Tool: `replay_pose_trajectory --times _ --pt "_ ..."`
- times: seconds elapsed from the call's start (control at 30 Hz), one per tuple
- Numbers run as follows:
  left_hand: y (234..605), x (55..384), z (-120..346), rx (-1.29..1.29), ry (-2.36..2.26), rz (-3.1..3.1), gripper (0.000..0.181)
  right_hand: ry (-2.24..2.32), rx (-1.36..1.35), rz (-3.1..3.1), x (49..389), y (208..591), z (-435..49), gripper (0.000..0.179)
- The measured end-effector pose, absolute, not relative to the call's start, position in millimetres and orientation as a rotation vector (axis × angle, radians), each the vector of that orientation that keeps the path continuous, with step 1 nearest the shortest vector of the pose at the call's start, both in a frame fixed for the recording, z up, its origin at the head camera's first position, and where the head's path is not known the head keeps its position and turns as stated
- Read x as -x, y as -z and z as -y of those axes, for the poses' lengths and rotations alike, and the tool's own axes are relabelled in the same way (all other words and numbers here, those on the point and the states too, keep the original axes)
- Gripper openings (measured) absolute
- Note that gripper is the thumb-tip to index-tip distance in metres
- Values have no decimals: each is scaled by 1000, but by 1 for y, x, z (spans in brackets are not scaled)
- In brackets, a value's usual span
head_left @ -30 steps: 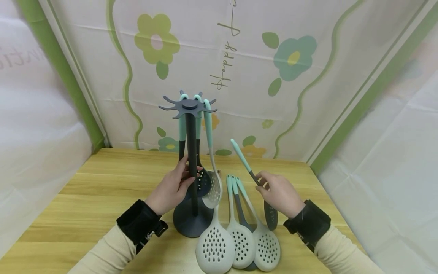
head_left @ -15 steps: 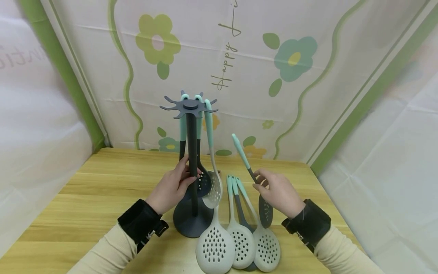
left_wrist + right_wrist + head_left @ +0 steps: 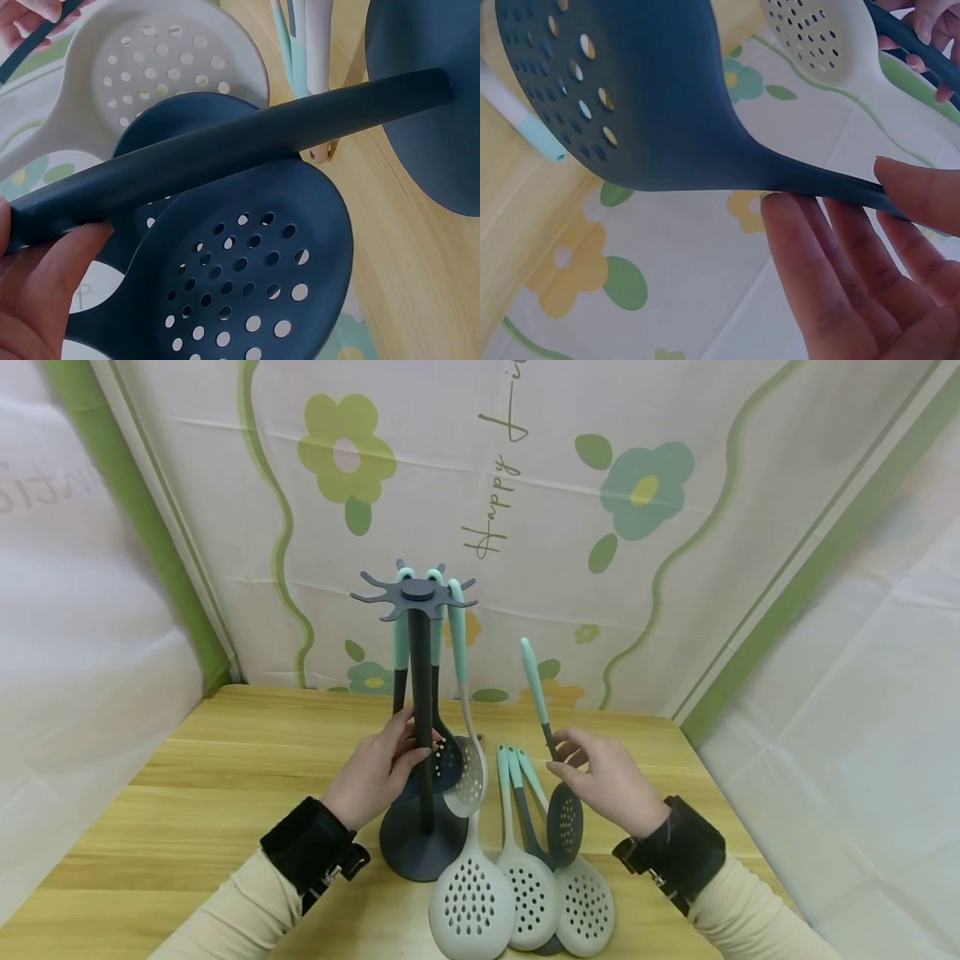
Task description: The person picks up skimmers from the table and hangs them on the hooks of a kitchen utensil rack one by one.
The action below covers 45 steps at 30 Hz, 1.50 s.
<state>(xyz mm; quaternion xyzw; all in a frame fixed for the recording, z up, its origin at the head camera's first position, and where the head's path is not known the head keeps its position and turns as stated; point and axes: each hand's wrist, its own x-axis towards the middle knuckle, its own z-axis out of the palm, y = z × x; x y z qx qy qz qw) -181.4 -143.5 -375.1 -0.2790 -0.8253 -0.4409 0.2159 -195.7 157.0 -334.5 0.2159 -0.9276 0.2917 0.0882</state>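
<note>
My left hand (image 3: 375, 774) grips the upright post (image 3: 422, 693) of a dark utensil stand with a round base and a hooked top. Two dark skimmers and a pale skimmer (image 3: 470, 781) hang by mint handles from its hooks; in the left wrist view the dark skimmer (image 3: 240, 262) hangs beside the post. Held above the table to the right of the stand is another dark skimmer (image 3: 565, 827). My right hand (image 3: 609, 781) pinches its neck between thumb and fingers, mint handle pointing up. The right wrist view shows its perforated head (image 3: 622, 90) close up.
Several skimmers lie side by side on the wooden table (image 3: 247, 777), among them a large pale skimmer (image 3: 472, 902) in front of the stand's base. A dark one is partly hidden beneath the pale heads. Flowered cloth (image 3: 480, 468) hangs behind and at both sides.
The skimmer in my right hand has swung left and its handle has turned more upright; its head now overlaps the pale skimmers in view. My left hand keeps its grip on the post.
</note>
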Motion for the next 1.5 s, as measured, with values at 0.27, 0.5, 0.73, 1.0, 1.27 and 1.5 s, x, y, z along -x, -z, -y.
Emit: replay_pose_trajectory --times 0.27,0.5,0.73,1.0,1.27,1.5 --pt "374 183 142 728 1279 2316 27 -948 -661 2751 192 331 -154 29" --pt "376 184 140 710 1246 2313 28 -960 -675 2746 190 330 -151 34" --pt "377 184 138 696 1253 2294 28 -963 -709 2723 189 325 -149 36" --pt "378 184 135 665 1249 2283 26 -976 -734 2680 188 319 -145 36" --pt "377 181 132 621 1234 2311 27 -1021 -734 2642 187 311 -142 39" --pt "376 181 130 577 1174 2322 24 -1022 -742 2622 186 305 -140 40"
